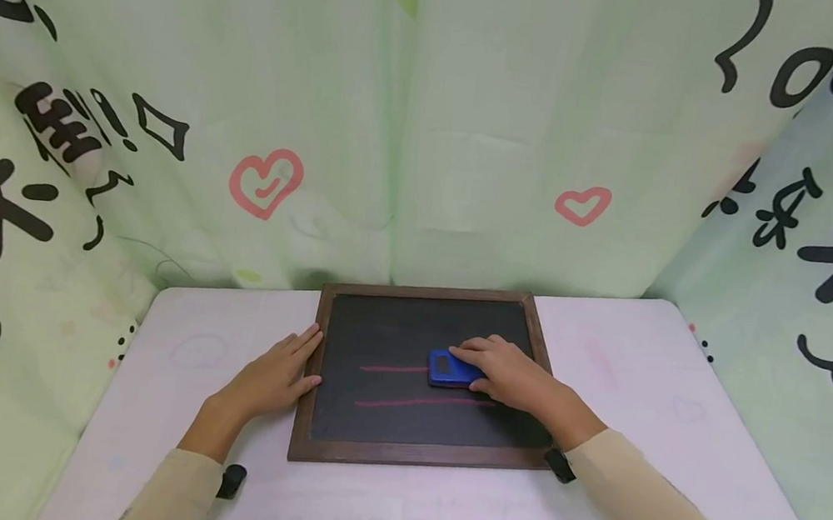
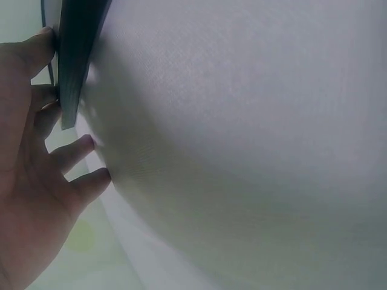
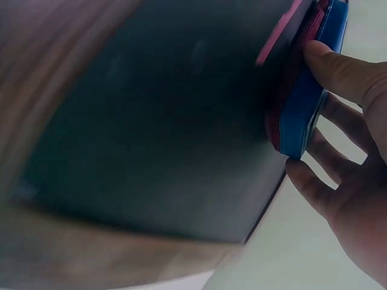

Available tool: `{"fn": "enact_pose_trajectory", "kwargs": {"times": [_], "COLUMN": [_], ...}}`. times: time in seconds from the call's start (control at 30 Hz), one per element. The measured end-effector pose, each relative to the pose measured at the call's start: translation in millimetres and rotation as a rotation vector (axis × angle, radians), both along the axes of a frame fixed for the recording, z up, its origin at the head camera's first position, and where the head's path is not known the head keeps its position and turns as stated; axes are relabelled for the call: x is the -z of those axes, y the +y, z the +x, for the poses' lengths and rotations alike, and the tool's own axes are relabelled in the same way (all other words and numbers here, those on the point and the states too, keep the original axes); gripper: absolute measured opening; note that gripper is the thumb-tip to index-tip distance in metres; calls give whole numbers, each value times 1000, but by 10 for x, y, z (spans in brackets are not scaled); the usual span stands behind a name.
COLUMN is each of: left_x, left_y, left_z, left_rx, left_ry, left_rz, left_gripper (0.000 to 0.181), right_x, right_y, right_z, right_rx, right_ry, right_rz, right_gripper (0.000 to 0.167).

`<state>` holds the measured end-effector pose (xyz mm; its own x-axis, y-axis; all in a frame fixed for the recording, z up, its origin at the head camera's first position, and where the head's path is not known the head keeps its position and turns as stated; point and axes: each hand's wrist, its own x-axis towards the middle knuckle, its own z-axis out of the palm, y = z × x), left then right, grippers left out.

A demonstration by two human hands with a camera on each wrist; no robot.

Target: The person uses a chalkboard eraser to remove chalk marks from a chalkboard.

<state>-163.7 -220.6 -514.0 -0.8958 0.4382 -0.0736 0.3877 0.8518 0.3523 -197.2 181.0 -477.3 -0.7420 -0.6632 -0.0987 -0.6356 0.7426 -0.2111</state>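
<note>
A small blackboard [image 1: 395, 325] in a brown wooden frame lies on the table, with two pink chalk lines drawn across it. My right hand [image 1: 511, 375] grips a blue board eraser [image 1: 453, 370], thumb on the near side and fingers on the far side. In the right wrist view its reddish felt [image 3: 273, 124] faces the board, close to the end of a pink line [image 3: 279, 31]. At the frame's left edge rests my left hand [image 1: 271, 380], fingers extended and thumb apart, touching the wood. The left wrist view shows the frame's dark side [image 2: 75, 60] against the fingers.
A white table [image 1: 681, 403] with faint pink printing carries the board. Pale green curtains [image 1: 474, 132] with black lettering and red hearts hang behind it and on both sides. A dark wrist device [image 1: 232, 482] shows at each sleeve.
</note>
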Motion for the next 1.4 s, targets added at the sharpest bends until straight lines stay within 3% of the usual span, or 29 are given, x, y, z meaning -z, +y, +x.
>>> {"fn": "enact_pose_trajectory", "kwargs": {"times": [0.4, 0.73, 1.0, 1.17, 1.4], "left_x": [-24, -33, -38, -16, 1], "left_y": [6, 19, 11, 9, 16], "left_z": [-15, -27, -14, -10, -2], "left_rx": [8, 0, -15, -19, -29], "left_ry": [-23, -32, -36, -35, -39], "left_rz": [3, -11, -17, -15, -3], "left_gripper": [71, 73, 72, 73, 75], "right_x": [-25, -17, 4, 17, 4], "right_y": [-652, -1232, -1648, -1756, -1703], "right_z": [-35, -82, -4, 43, 42], "right_rx": [-43, -50, -57, -53, -47], "right_ry": [-32, -19, 118, 173, 144], "right_rz": [40, 134, 243, 253, 226], "right_gripper": [62, 63, 64, 64, 64]}}
